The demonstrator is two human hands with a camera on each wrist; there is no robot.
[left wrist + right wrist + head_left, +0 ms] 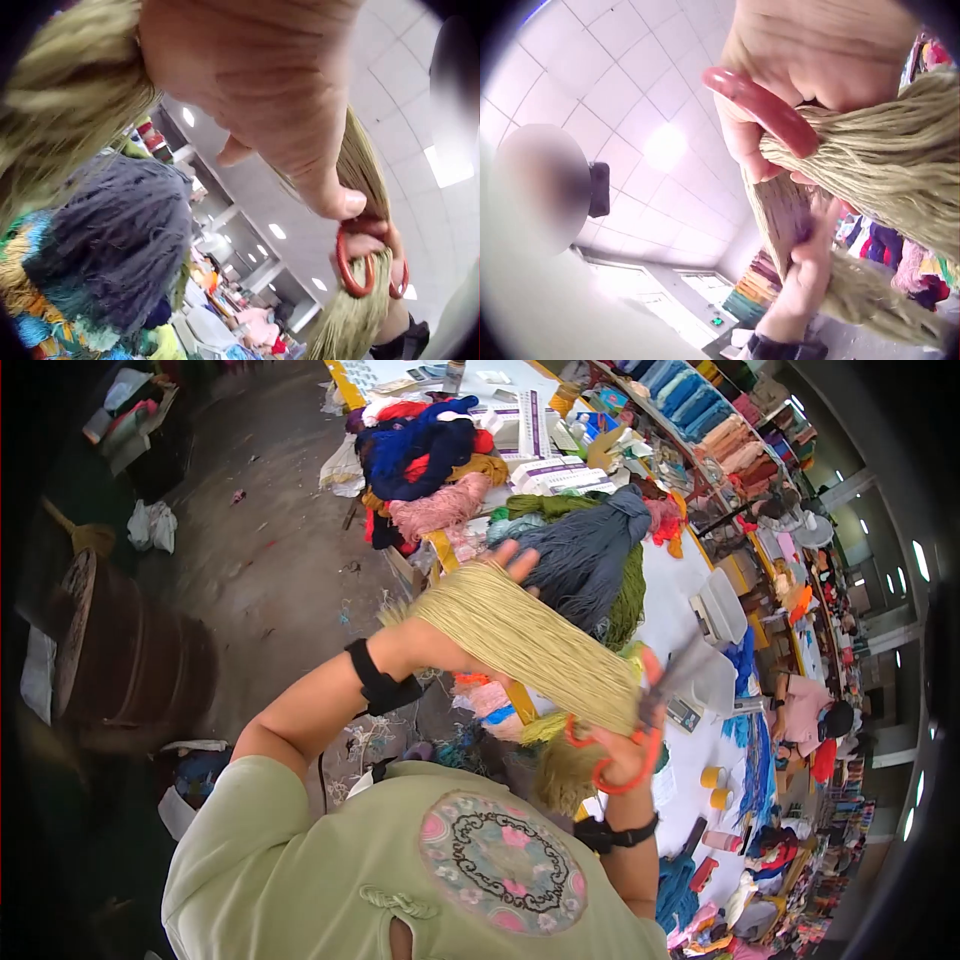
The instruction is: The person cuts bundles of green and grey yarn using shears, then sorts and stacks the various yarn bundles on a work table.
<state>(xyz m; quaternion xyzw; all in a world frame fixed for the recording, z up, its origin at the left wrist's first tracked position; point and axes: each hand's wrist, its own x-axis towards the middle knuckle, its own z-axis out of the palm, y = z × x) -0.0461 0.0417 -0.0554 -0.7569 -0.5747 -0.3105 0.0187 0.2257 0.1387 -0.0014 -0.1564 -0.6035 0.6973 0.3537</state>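
Your left hand (432, 644) is spread, fingers pretty straight under olive yarn (530, 645), mid-frame; right hand (625, 758) grips other end plus red-handled scissors (769, 112). Careful: twist right wrist, blades could nick strands; slack could tangle them.

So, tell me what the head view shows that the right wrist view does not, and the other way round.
Only the head view: the brown drum, the broom, the floral patch on the shirt and the blurred scissor blades.

Only the right wrist view: the ceiling's tile grid, the bright windows and a small green lit sign.

Both: the pale olive yarn, the red scissor handles, the left hand and the right hand.
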